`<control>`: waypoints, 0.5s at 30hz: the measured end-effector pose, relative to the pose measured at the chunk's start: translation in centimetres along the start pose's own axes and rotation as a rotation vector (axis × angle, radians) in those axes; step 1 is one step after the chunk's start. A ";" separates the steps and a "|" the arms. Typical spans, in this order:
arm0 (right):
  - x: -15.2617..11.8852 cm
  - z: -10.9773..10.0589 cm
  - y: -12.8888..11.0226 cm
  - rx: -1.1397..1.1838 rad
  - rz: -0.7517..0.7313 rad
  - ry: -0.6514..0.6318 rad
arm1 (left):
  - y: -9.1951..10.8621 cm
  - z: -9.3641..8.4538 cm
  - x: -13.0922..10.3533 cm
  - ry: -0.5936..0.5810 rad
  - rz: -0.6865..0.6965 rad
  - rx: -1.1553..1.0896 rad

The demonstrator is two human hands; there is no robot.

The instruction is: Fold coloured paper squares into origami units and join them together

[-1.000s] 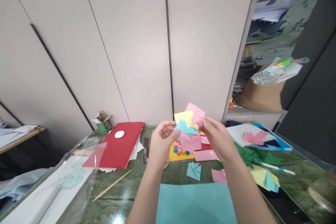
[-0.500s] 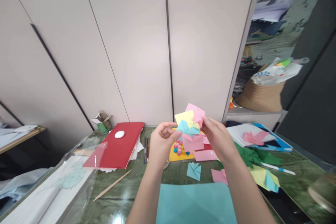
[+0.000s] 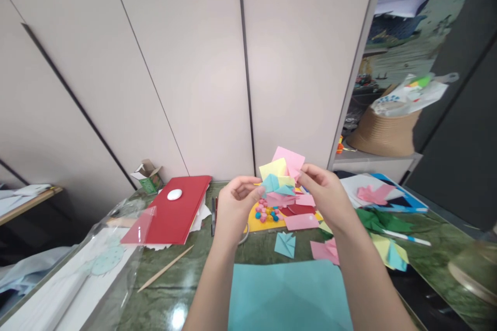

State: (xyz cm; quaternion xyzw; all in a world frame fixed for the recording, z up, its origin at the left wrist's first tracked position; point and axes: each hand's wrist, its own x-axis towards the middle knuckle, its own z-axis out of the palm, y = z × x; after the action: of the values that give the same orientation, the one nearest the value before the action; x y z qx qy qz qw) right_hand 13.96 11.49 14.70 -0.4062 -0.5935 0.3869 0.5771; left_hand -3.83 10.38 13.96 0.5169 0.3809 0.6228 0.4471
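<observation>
Raised over the table is a folded paper piece (image 3: pixel 276 170) made of pink, yellow and light blue sheets. My left hand (image 3: pixel 239 204) pinches its blue left side between thumb and fingers. At its pink right edge, my right hand (image 3: pixel 320 191) holds it with thumb and fingertips. Behind and below it lie pink, blue and yellow beads (image 3: pixel 267 212) on a yellow sheet (image 3: pixel 252 224). A small folded blue paper (image 3: pixel 284 244) rests between the forearms, above a large teal sheet (image 3: pixel 289 295). Pink paper pieces (image 3: pixel 301 221) lie beside the beads.
On the left are a red folder (image 3: pixel 171 212) with a white oval object, a pointed wooden stick (image 3: pixel 165 268), a small box (image 3: pixel 149 178) and clear plastic over paper. Green paper (image 3: pixel 382 220), a white pen (image 3: pixel 407 238) and yellow-blue folded paper (image 3: pixel 390 252) lie right.
The folded paper piece has tilted, and its pink lower part now looks flatter. My right hand has shifted slightly right and up. The whole view has shifted slightly.
</observation>
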 end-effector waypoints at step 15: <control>0.0 1.3 0.2 -0.465 -0.001 -0.322 | 0.0 -0.1 0.0 -0.086 -0.031 0.032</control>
State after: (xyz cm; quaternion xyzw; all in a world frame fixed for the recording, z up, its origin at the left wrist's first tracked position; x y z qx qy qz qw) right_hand 12.67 11.55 14.45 -0.4604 -0.7508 0.2997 0.3668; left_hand -3.92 10.35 13.97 0.5443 0.3790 0.5867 0.4646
